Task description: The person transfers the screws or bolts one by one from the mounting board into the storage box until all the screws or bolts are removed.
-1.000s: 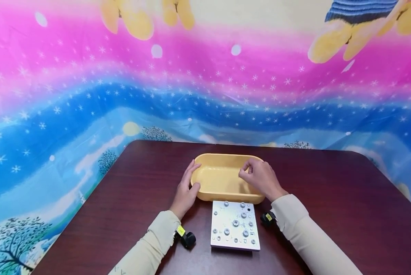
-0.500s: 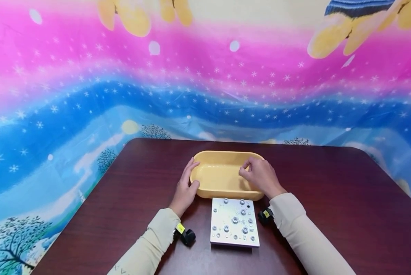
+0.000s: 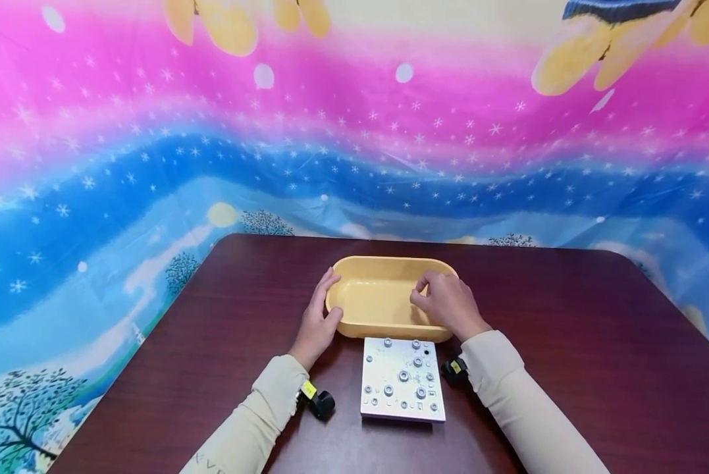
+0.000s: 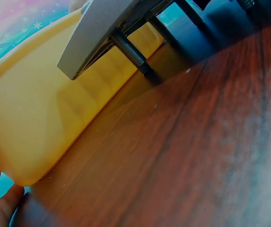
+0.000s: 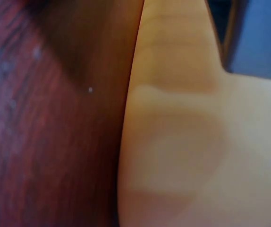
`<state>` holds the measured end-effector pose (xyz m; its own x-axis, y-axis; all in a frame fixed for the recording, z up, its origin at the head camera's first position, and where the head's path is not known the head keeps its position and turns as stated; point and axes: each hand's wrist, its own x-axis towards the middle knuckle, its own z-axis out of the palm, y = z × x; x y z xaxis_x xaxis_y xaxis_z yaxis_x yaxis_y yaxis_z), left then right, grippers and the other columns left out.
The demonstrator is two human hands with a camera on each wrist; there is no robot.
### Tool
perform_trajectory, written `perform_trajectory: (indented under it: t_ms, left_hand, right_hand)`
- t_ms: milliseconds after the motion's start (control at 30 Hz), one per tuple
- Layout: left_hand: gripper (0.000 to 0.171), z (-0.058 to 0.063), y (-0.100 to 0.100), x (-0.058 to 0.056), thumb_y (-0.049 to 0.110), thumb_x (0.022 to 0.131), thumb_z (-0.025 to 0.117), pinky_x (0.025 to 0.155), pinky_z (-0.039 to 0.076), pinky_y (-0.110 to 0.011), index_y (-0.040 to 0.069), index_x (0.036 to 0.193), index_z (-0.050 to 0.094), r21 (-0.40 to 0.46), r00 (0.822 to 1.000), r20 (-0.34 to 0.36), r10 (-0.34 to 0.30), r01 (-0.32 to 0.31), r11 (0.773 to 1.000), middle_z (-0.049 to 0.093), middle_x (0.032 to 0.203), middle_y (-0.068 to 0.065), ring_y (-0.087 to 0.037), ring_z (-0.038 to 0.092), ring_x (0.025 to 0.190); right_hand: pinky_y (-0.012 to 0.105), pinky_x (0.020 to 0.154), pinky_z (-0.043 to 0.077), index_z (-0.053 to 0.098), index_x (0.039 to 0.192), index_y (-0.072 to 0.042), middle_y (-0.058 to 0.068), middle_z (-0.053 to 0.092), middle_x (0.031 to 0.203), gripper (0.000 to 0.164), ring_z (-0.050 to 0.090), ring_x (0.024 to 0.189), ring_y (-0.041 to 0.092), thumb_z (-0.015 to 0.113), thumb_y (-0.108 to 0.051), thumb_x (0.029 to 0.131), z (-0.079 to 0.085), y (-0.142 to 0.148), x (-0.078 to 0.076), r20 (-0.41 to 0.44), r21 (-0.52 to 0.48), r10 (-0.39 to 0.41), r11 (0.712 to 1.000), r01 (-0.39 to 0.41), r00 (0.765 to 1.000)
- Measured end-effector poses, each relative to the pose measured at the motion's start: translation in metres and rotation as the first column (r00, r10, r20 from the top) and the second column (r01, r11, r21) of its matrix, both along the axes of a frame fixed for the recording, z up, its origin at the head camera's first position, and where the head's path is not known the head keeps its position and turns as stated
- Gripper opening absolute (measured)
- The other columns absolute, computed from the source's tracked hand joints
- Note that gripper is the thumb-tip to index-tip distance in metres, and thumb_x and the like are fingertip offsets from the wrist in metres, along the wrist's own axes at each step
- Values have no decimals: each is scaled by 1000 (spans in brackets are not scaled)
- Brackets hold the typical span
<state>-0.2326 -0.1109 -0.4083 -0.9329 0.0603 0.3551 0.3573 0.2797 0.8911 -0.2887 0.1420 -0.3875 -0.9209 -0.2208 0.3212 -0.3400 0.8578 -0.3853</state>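
Observation:
My left hand (image 3: 316, 328) rests on the left end of a yellow oblong basin (image 3: 360, 329), fingers and thumb spread along its rounded edge. Over the basin's right side is my right hand (image 3: 447, 301), thumb and forefinger brought together; nothing can be made out between their tips. In front of the basin stands a silver metal plate (image 3: 384, 368) with several socket-head bolts (image 3: 403, 376) in it and one dark hole (image 3: 426, 352) near its far right corner. Threaded shanks (image 4: 131, 51) show under the plate in the left wrist view. Neither fingers nor thumb show in the right wrist view.
All this stands on a dark red-brown wooden table (image 3: 253, 296). Black wrist cameras (image 3: 322, 403) hang by both sleeves, close to the plate's sides. A printed cloth (image 3: 354, 151) hangs behind the far table edge.
The whole head view has shifted slightly upward. Both hands, the basin and the plate keep nearly the same places relative to each other.

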Motion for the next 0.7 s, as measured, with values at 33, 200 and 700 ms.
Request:
perform_trajectory:
  t_ms: [33, 200, 700]
  left_hand:
    - [56, 0, 0, 0, -6, 88, 47, 112, 26, -44, 4, 143, 42, 0, 1000, 1, 2, -2, 1000, 25, 157, -2, -22, 22, 144]
    - [56, 2, 0, 1, -7, 88, 47, 112, 25, -45, 2, 143, 41, 2, 1000, -1, 3, -3, 1000, 25, 157, -5, -23, 22, 144]
    - [56, 4, -1, 2, -4, 88, 47, 112, 27, -44, 4, 143, 41, -7, 1000, 15, -1, 1, 1000, 25, 158, -4, -23, 22, 144]
  right_hand:
    - [32, 52, 40, 65, 80, -14, -5, 51, 55, 7, 48, 51, 13, 64, -21, 80, 0, 0, 0, 9, 4, 1, 1000, -1, 1000]
    - [31, 49, 38, 65, 82, -13, -2, 49, 53, 8, 45, 48, 14, 64, -21, 82, 1, 0, 1, 47, 39, -3, 999, 1, 999]
    - [32, 47, 36, 65, 82, -13, 0, 46, 50, 12, 42, 44, 17, 67, -25, 85, 2, -3, 1, 98, 91, -30, 996, 21, 995]
